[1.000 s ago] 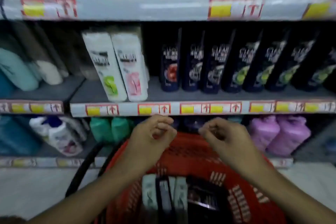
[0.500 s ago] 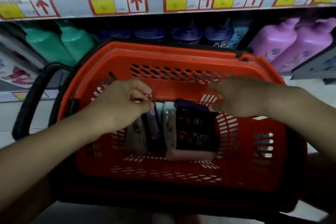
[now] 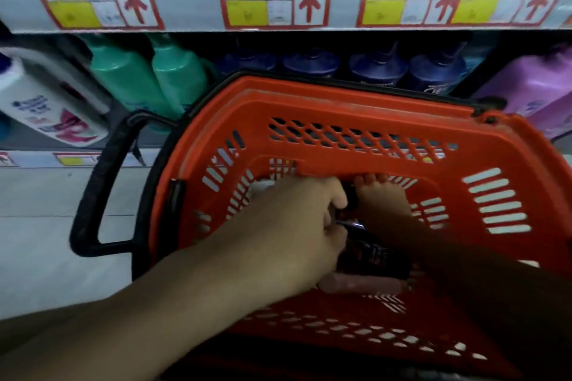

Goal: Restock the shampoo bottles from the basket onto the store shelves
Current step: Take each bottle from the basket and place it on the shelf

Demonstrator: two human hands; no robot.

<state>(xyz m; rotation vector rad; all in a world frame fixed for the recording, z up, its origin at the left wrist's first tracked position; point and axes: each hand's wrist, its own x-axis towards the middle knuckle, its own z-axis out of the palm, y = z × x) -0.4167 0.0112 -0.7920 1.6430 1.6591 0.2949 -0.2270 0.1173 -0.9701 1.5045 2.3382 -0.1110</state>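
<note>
Red basket [image 3: 356, 108]: both hands inside (grip unclear), dark bottle [image 3: 376, 254].

Your hands [image 3: 309, 219] hide most of the dark bottle [image 3: 374, 257] in the basket [image 3: 340, 102]; your grip there can't be made out.

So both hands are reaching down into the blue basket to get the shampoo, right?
Not quite: the basket is orange-red, not blue, as the head view shows. Both the left hand and the right hand are down inside it, at the dark shampoo bottle.
</note>
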